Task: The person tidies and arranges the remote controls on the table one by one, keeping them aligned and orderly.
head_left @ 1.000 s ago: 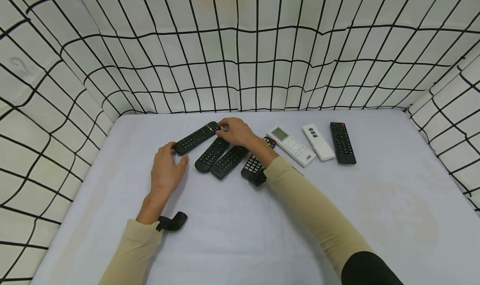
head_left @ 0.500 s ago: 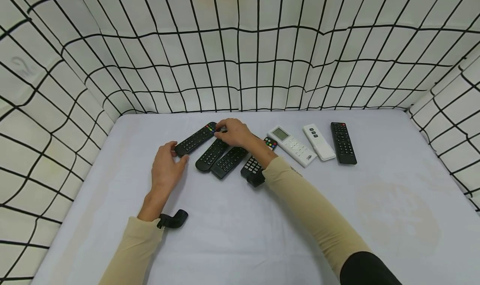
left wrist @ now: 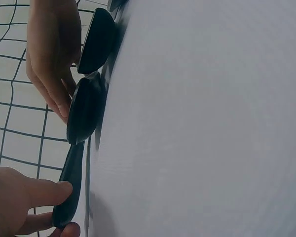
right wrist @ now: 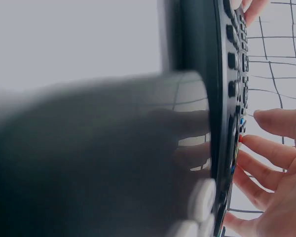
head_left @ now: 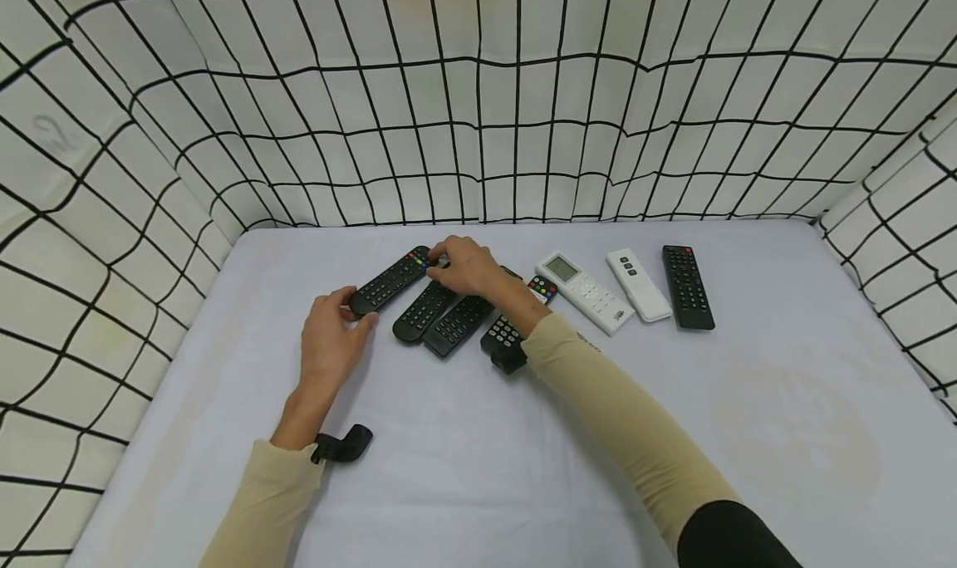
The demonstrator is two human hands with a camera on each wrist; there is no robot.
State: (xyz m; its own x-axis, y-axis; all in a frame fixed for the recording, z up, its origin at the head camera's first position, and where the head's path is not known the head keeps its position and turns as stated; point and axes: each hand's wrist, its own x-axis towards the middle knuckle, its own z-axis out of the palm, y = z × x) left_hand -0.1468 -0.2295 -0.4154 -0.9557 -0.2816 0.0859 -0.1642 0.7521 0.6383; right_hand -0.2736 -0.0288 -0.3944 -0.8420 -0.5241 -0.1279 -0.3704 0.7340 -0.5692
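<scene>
A long black remote control [head_left: 389,283] lies slanted at the left end of a row of remotes. My left hand [head_left: 329,335] pinches its near end; in the left wrist view the thumb [left wrist: 59,192] is on one face and fingers are on the other. At its far end, by the coloured buttons, my right hand [head_left: 469,265] holds it with bent fingertips. Beneath that hand and wrist lie a second black remote [head_left: 420,315], a third [head_left: 458,325] and a keypad remote [head_left: 501,335], each partly hidden. Large and blurred, a dark remote fills much of the right wrist view.
Farther right on the white tabletop [head_left: 478,468] are a white remote with a display [head_left: 586,294], a slim white remote [head_left: 638,286] and a black remote [head_left: 688,287]. White walls with black netting [head_left: 493,153] enclose the back and both sides.
The leftmost remote has shifted slightly left and toward me, with both hands staying on it. The other remotes keep their places.
</scene>
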